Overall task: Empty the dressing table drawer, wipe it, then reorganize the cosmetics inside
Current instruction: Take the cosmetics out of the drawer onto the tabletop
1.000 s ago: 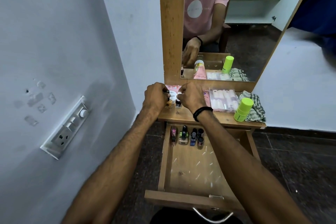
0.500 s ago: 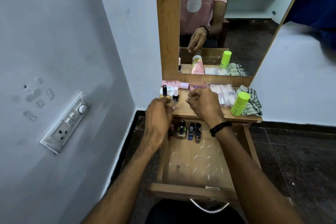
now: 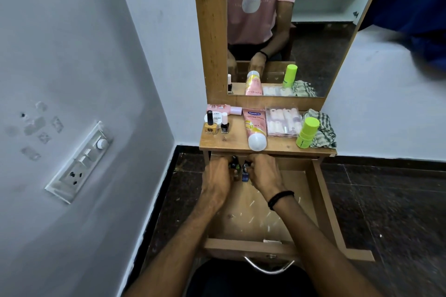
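The wooden drawer (image 3: 313,200) is pulled out below the dressing table top (image 3: 231,143). At its back left corner stand small nail polish bottles (image 3: 237,166). My left hand (image 3: 217,181) and my right hand (image 3: 263,173) both reach in and curl around these bottles; which bottle each holds is partly hidden. On the table top stand an orange polish bottle (image 3: 209,124) and a dark polish bottle (image 3: 224,124), and a pink lotion tube (image 3: 254,128) lies beside them.
Also on the top: a small pink tube (image 3: 224,109), a clear nail kit box (image 3: 283,122), a green stick (image 3: 307,132) and a checked cloth (image 3: 323,128). A mirror (image 3: 289,31) rises behind. A wall with a switchboard (image 3: 79,161) is at left.
Both hands left the two polish bottles standing on the table top and dropped into the back of the drawer, where they now close on the bottles there.
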